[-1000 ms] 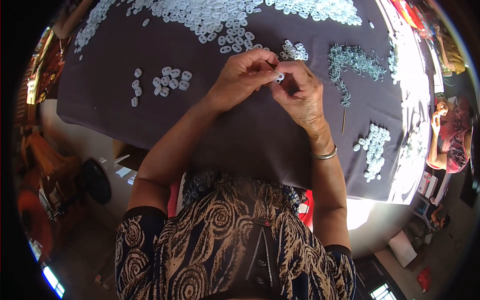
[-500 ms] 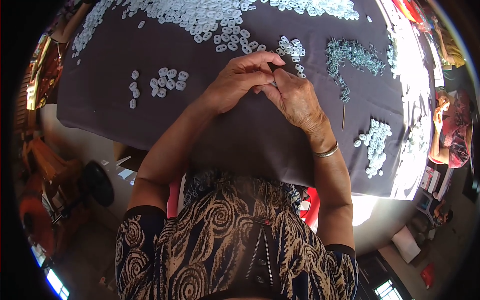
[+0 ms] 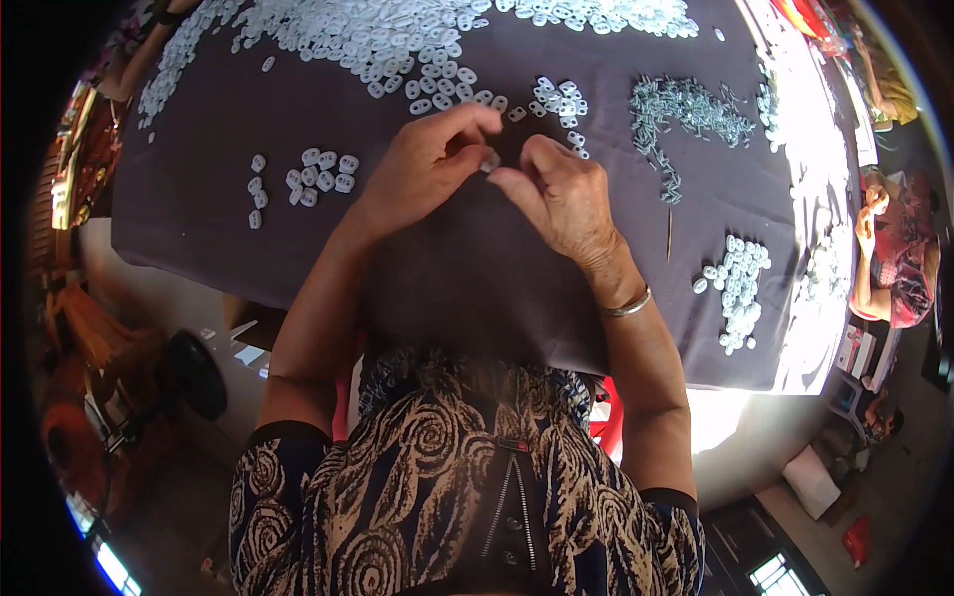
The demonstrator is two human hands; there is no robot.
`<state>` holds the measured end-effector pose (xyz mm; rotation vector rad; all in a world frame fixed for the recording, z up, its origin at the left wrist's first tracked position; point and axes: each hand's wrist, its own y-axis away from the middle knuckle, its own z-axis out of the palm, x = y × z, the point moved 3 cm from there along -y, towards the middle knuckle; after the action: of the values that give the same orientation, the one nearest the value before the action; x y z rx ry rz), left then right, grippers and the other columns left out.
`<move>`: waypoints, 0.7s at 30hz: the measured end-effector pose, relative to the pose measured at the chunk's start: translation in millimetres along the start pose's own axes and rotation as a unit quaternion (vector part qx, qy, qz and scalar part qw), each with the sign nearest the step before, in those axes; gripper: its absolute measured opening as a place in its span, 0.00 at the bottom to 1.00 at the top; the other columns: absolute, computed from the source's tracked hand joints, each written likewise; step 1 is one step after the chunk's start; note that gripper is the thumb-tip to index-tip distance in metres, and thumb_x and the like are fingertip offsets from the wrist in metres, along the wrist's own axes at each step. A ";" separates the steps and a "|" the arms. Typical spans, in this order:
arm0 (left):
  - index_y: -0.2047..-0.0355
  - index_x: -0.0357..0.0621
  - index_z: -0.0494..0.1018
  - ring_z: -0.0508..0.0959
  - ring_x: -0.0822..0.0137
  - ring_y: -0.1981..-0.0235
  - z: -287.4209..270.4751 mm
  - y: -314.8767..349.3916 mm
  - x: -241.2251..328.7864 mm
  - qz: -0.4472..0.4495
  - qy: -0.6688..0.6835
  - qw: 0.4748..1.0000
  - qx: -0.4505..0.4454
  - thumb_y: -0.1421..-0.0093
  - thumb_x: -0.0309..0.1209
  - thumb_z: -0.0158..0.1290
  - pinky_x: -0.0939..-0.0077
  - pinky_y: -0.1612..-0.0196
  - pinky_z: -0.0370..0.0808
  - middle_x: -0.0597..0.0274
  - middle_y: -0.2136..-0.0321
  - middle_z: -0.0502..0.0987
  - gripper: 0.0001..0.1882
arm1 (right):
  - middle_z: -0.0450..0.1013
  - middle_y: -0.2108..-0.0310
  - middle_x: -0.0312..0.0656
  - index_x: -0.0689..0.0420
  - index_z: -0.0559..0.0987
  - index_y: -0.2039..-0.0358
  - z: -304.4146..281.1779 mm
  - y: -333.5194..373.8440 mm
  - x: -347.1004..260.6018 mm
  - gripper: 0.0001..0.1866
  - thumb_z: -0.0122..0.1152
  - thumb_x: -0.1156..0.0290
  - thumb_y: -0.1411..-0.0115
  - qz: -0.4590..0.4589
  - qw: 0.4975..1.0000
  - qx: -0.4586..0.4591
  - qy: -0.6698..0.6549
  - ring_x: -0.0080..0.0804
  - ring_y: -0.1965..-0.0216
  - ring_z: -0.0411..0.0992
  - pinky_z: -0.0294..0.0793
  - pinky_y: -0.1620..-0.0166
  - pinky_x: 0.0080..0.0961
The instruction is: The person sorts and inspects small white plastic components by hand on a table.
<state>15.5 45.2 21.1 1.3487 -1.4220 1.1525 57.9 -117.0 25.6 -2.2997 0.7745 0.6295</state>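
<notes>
Above the dark cloth, my left hand [image 3: 422,169] is closed, its thumb bent in toward the forefinger. At its thumb tip shows a small white plastic piece [image 3: 489,163], partly hidden and slightly blurred. Close beside it, my right hand [image 3: 571,199] has its thumb stretched toward that piece, apart from its curled forefinger. I see nothing between them; the other fingers are mostly hidden. Just beyond the right hand lies a small cluster of white pieces with holes [image 3: 559,99]. To the left of my left hand sit a group of oval white pieces [image 3: 323,176] and a short column of others [image 3: 255,189].
A large heap of white oval pieces [image 3: 368,40] spreads along the far side. Right of my hands lie a pile of small metal pins or screws [image 3: 686,111], a thin brown stick [image 3: 669,233] and another white pile [image 3: 740,288]. Another person [image 3: 899,258] sits at the right.
My hands, which were together at the fingertips, have drawn a little apart. Both have shifted slightly left in the picture, and the right thumb has parted from its forefinger.
</notes>
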 end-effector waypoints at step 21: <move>0.64 0.45 0.73 0.76 0.55 0.71 -51.2 27.8 23.5 0.106 -0.348 0.916 0.169 0.48 0.21 0.54 0.66 0.68 0.73 0.57 0.70 0.71 0.11 | 0.73 0.68 0.39 0.59 0.77 0.62 -3.5 -44.5 20.4 0.11 0.62 0.78 0.48 0.010 0.998 0.040 0.043 0.33 0.68 0.73 0.73 0.64 0.25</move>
<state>-14.8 89.8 53.4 2.0239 -1.9683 1.1423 102.6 -98.6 33.8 -2.2608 0.8490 0.5028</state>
